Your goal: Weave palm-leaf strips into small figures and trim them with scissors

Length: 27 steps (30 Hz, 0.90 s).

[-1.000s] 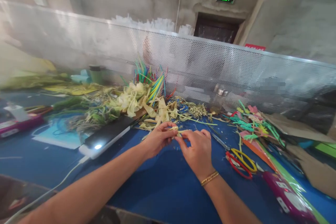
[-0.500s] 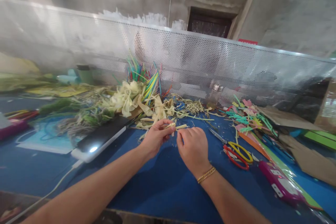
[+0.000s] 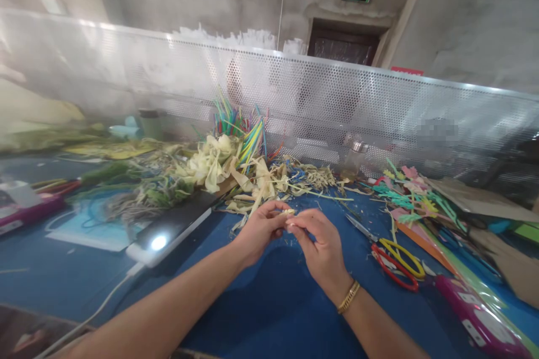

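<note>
Between my two hands is a small pale yellow piece of dried husk [image 3: 289, 212], mostly covered by the fingers. My left hand [image 3: 263, 231] pinches it from the left, thumb against fingers. From the right, my right hand [image 3: 320, 241] is closed on the same piece, fingertips nearly touching those of the left. A gold bracelet [image 3: 349, 296] circles the right wrist. Just beyond the hands lies a heap of dried husk strips [image 3: 259, 176]. Scissors [image 3: 398, 263] with one red and one yellow handle lie to the right of my right hand, blades pointing away from me.
On the left a lit lamp [image 3: 159, 243] trails a white cable [image 3: 101, 308]. Behind stand coloured stems [image 3: 248, 132] and a glass bottle [image 3: 354, 158] before a perforated metal screen [image 3: 278, 78]. At right are a purple box [image 3: 475, 314], paper flowers [image 3: 415, 185] and cardboard [image 3: 475, 196].
My right hand has turned from knuckles-up to a pinch with thumb and fingers showing. The husk end that stuck out is now mostly covered. The view has shifted slightly left.
</note>
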Available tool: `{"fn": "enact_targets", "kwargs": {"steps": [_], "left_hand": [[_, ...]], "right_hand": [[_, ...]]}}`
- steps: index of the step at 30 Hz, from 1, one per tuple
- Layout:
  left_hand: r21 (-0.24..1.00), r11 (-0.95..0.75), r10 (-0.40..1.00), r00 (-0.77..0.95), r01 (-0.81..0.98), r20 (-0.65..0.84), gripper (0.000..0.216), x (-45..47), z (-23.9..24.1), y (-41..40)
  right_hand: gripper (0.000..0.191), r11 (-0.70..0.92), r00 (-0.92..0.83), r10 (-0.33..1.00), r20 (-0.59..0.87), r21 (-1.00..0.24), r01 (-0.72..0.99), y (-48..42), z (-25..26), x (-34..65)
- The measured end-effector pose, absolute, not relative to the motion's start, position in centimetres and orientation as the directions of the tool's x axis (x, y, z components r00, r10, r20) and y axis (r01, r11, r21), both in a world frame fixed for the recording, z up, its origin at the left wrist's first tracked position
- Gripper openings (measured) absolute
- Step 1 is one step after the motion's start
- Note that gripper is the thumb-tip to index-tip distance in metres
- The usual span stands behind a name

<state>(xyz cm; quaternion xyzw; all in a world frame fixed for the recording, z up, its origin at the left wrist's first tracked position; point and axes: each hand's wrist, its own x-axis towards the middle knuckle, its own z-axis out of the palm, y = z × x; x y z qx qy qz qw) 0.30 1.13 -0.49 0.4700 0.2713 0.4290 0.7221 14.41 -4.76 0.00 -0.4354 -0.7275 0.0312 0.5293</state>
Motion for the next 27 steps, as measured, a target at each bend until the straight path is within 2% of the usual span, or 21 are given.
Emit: {"fn": "enact_targets", "kwargs": {"steps": [3,8,16,27], "left_hand": [[0.919,0.156,0.878,0.478,-0.363,0.040,0.024,0.3,-0.3,1.1],[0.951,-0.023,0.894,0.420,-0.307,0.157,0.024,0.4,-0.2,1.0],[0.963,-0.085,0.897,0.402,-0.257,0.187,0.021,0.7,-0.3,0.9],[0.935,-0.319,0.860,0.366,-0.157,0.355,0.016,1.0,-0.9,0.7]], "right_hand": [[0.015,0.568,0.010,0.707,0.707,-0.576,0.588,-4.8,0.1,14.4],[0.008,0.454,0.179,0.767,0.616,-0.719,0.526,-4.4,-0.6,14.4],[0.016,0.421,0.148,0.757,0.636,-0.649,0.634,-4.0,-1.1,14.5],[0.022,0.359,0.216,0.815,0.537,-0.762,0.539,-3.9,-0.6,14.8]]}}
